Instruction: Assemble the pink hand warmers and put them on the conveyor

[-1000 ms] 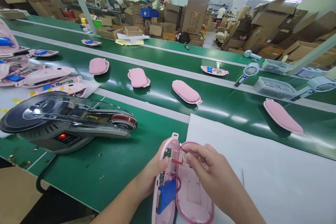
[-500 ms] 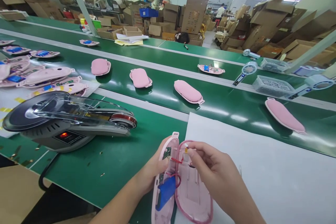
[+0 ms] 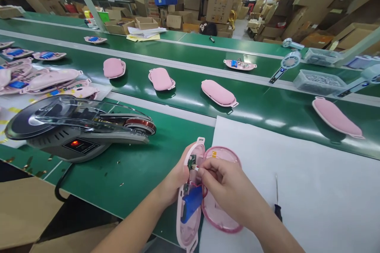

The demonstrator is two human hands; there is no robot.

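Far left: tape dispenser [image 3: 83, 142], red indicator lit; small shiny scraps [image 3: 121, 184] lie loose on the green table [image 3: 139, 182] to its right. If metallic, one carried into the casing could bridge contacts; material cannot be told.

Left hand [image 3: 171, 184]: clamped around the outer edge of the left shell half [image 3: 190, 236], which is held tilted near the front edge of the white sheet [image 3: 320, 197]. Thumb sits just beside the circuit board [image 3: 191, 162]; too hard a press there might strain solder joints.

Below the board, a blue battery [image 3: 191, 204]. Retention not visible; with the shell tipped it may slide and tug the red wires [image 3: 194, 184].

Right hand [image 3: 224, 180]: fingertips pinched on a small white connector [image 3: 196, 168] at the board, hands close together. Seating unclear. Likely faults: plug skewed or reversed, or lead pulled from its crimp.

Right shell half [image 3: 219, 219] lies beside, partly under the right hand; if it slips, the wires between could snag.

Right: screwdriver [image 3: 278, 209] on the sheet, near the forearm; a sweep could roll it.
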